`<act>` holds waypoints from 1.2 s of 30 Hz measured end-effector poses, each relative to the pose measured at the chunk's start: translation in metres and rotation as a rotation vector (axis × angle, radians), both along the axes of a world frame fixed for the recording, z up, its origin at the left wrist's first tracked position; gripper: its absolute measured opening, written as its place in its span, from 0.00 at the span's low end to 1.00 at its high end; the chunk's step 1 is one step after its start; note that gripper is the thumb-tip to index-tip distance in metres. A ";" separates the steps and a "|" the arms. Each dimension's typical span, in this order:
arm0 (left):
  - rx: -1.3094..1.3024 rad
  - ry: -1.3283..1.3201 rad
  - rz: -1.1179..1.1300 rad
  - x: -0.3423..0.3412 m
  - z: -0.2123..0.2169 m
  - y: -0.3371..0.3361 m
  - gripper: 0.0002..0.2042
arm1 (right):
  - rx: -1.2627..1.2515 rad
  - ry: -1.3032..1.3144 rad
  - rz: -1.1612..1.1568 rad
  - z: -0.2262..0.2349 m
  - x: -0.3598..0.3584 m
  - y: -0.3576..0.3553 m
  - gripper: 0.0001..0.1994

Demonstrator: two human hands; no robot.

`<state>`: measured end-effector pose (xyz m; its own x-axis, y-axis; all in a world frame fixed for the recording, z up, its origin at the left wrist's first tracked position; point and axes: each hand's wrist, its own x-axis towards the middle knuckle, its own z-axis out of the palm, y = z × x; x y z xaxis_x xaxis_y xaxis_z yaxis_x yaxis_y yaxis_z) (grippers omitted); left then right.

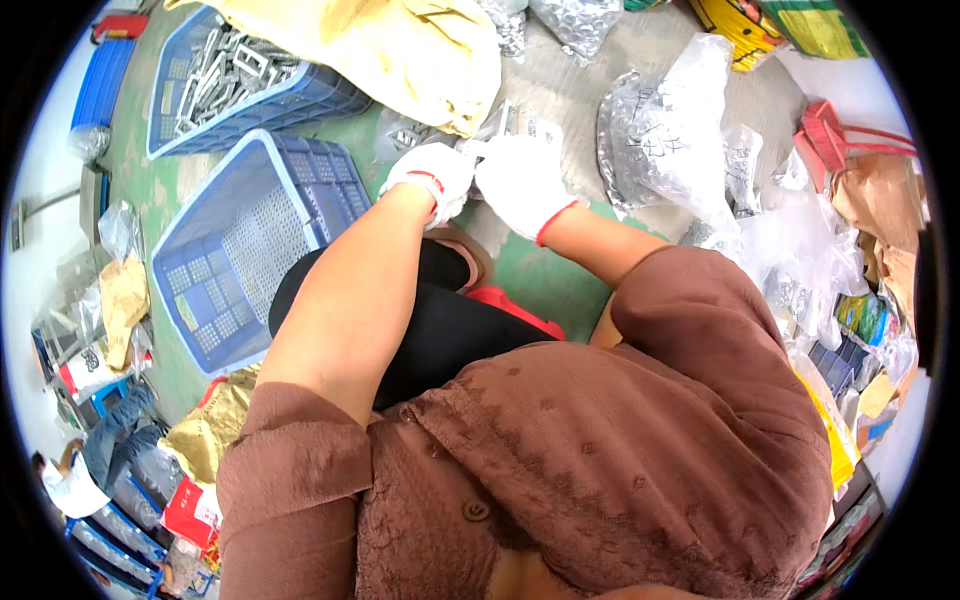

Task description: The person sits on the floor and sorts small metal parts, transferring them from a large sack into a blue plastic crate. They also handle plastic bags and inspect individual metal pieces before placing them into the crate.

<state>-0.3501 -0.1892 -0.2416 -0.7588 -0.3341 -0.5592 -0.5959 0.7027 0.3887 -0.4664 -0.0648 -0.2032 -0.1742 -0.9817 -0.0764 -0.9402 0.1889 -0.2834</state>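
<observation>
Both my hands wear white knit gloves with red cuffs and meet just below the hanging corner of a pale yellow sack (390, 55). My left hand (432, 180) has its fingers curled inward. My right hand (522, 182) comes in from the other side, its fingertips pressed together close to the left ones. Whatever sits between the fingertips is too small and hidden to name. Right behind the hands lies a clear plastic bag (545, 128) with silvery metal pieces. Another clear bag (400, 130) of parts rests left of it, partly under the sack.
A blue plastic crate (335, 185) lies tilted at my left. Beyond it, a second blue crate (325, 98) holds many grey metal parts. Large clear bags (665, 135) of silvery parts stand at the right. A red stool (822, 140) and brown paper sacks (880, 200) are further right.
</observation>
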 end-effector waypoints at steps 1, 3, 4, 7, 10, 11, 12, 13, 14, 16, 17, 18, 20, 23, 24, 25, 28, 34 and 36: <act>0.122 -0.081 0.192 -0.003 0.004 -0.001 0.22 | 0.045 -0.011 -0.023 0.003 0.002 -0.007 0.09; 0.185 -0.211 0.202 -0.009 0.022 -0.001 0.18 | -0.074 -0.027 -0.017 -0.024 0.004 -0.011 0.09; 0.214 -0.275 0.201 -0.014 0.031 -0.002 0.18 | -0.134 -0.036 -0.014 -0.038 0.003 -0.010 0.08; 0.220 -0.308 0.134 -0.015 0.033 -0.008 0.17 | -0.045 -0.096 0.125 -0.028 -0.006 -0.008 0.09; 0.282 -0.314 0.199 -0.008 0.019 -0.004 0.18 | -0.026 -0.160 0.336 -0.016 -0.027 0.000 0.14; 0.306 -0.323 0.217 -0.008 0.020 -0.003 0.19 | -0.026 -0.189 0.417 -0.008 -0.035 0.003 0.17; 0.309 -0.310 0.259 -0.009 0.025 0.000 0.20 | -0.099 -0.187 0.414 0.005 -0.041 0.003 0.17; 0.312 -0.298 0.293 -0.011 0.029 0.002 0.20 | -0.170 -0.186 0.405 0.022 -0.048 0.002 0.18; 0.312 -0.286 0.319 -0.012 0.032 0.004 0.21 | -0.243 -0.182 0.385 0.031 -0.055 0.006 0.19; 0.434 -0.186 0.486 -0.006 0.018 0.005 0.21 | -0.311 -0.172 0.152 -0.009 -0.073 0.018 0.25; 0.440 -0.190 0.481 -0.007 0.014 0.005 0.22 | -0.342 -0.162 0.026 -0.026 -0.078 0.023 0.28; 0.446 -0.195 0.485 -0.006 0.010 0.004 0.22 | -0.409 -0.050 0.158 -0.029 -0.078 0.025 0.28; 0.441 -0.131 0.434 0.002 -0.020 -0.001 0.23 | -0.334 -0.066 0.261 -0.020 -0.064 0.028 0.27; 0.463 -0.126 0.385 0.001 -0.022 -0.007 0.23 | 0.106 -0.295 0.145 0.001 -0.049 0.019 0.32; 0.480 -0.132 0.410 0.000 -0.014 -0.008 0.22 | 0.258 -0.347 0.112 0.006 -0.050 0.015 0.37; 0.496 -0.138 0.435 -0.002 -0.007 -0.010 0.22 | 0.231 -0.375 0.115 0.013 -0.049 0.013 0.34; 0.582 -0.133 0.583 -0.013 0.041 -0.009 0.20 | 0.031 -0.337 0.068 -0.033 -0.054 0.019 0.31; 0.629 0.083 0.763 -0.001 0.118 -0.028 0.17 | -0.109 -0.308 0.102 -0.033 -0.052 0.013 0.27; 0.761 0.091 0.976 0.027 0.134 -0.055 0.22 | -0.128 -0.288 0.137 -0.020 -0.046 0.012 0.24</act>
<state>-0.3228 -0.2437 -0.1078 -0.4214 -0.3943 -0.8167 -0.6926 -0.4415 0.5705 -0.5129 -0.0525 -0.2229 -0.0293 -0.9993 0.0216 -0.8321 0.0125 -0.5544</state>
